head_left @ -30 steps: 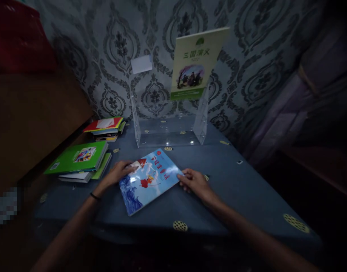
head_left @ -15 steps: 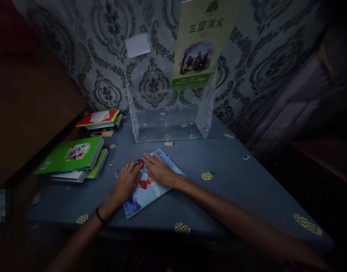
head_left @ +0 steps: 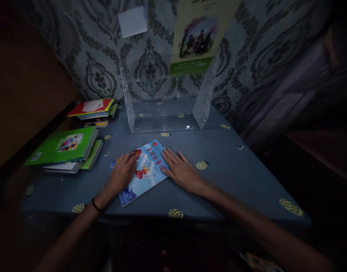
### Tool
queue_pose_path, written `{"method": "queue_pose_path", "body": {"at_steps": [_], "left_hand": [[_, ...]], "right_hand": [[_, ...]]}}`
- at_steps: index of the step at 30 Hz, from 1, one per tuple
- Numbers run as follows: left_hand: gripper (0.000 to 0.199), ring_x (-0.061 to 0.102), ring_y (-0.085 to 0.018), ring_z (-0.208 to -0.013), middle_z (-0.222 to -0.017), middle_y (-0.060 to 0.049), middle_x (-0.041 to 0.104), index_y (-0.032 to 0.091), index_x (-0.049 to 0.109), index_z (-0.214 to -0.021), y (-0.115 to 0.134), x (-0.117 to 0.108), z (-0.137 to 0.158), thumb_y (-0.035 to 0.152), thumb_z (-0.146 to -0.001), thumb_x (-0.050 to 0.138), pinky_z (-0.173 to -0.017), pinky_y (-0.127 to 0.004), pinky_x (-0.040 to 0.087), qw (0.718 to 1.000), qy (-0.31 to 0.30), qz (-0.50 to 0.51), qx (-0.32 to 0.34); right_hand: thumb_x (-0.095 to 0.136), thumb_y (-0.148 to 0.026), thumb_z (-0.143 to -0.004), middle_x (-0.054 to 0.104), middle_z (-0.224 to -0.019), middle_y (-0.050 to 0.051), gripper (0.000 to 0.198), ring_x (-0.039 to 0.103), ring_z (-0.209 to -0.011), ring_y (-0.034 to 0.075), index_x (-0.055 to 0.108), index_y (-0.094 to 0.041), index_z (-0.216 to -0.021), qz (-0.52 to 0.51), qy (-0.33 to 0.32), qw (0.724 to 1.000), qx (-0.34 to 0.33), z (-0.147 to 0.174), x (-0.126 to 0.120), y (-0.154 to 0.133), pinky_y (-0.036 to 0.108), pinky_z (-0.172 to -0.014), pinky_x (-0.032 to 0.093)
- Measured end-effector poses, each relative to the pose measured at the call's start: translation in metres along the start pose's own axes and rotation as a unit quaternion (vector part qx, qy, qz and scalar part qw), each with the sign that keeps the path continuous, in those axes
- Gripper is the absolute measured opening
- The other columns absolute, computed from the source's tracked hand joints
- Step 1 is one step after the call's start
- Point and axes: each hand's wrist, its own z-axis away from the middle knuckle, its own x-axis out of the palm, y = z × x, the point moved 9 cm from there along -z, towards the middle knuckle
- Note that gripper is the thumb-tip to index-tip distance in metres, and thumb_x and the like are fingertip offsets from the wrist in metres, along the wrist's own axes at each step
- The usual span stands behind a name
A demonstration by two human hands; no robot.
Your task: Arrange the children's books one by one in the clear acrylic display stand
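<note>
Head view showed a blue book [head_left: 146,181] near the table's [head_left: 232,189] front edge, left hand [head_left: 123,170] on it, fingers nearly together, right hand [head_left: 184,172] on its right side, fingers loosely spread; a pale book [head_left: 196,66] already stood in the clear rack [head_left: 203,107], two piles [head_left: 62,147] by the left edge did not.

We saw damask wallpaper [head_left: 101,79] behind a clear acrylic rack [head_left: 202,107], which stood on a blue tablecloth [head_left: 232,177] printed with yellow pineapples. A cream booklet [head_left: 198,45] with a green band showed at the rack's upper right, and a white card [head_left: 133,21] at its upper left. On our left, a green book [head_left: 54,147] topped the nearer pile; behind it, a red book [head_left: 77,110] capped another. A pale purple curtain [head_left: 292,100] hung dimly on our right.
</note>
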Motion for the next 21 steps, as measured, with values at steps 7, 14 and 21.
{"method": "queue_pose_path", "body": {"at_steps": [7, 14, 21], "left_hand": [[0.035, 0.058, -0.028, -0.112, -0.13, -0.013, 0.062, 0.019, 0.058, -0.131, 0.009, 0.002, -0.002, 0.018, -0.099, 0.043, -0.092, -0.044, 0.049, 0.998, -0.04, -0.038, 0.021], [0.034, 0.06, -0.028, -0.11, -0.127, -0.014, 0.063, 0.015, 0.058, -0.128, 0.032, 0.007, -0.019, 0.016, -0.1, 0.04, -0.093, -0.043, 0.048, 0.993, -0.07, -0.083, 0.049], [0.038, 0.054, -0.028, -0.13, -0.143, -0.017, 0.056, 0.011, 0.052, -0.136, 0.062, 0.036, -0.059, 0.026, -0.103, 0.039, -0.109, -0.045, 0.042, 0.991, -0.093, -0.014, 0.099]], "right_hand": [[0.048, -0.049, -0.099, 0.037, -0.159, 0.016, 0.074, 0.031, -0.149, 0.034, 0.021, -0.017, -0.16, 0.032, 0.018, 0.999, 0.007, 0.051, -0.008, -0.022, 0.063, -0.119, 0.03], [0.048, -0.037, -0.1, 0.04, -0.157, 0.016, 0.065, 0.036, -0.147, 0.032, 0.026, -0.016, -0.158, 0.034, 0.032, 0.998, 0.034, 0.09, -0.012, -0.036, 0.063, -0.117, 0.033], [0.045, -0.028, -0.101, 0.052, -0.149, 0.014, 0.049, 0.047, -0.14, 0.03, 0.046, -0.019, -0.149, -0.007, 0.058, 0.998, 0.035, 0.102, -0.031, -0.04, 0.062, -0.115, 0.037]]}}
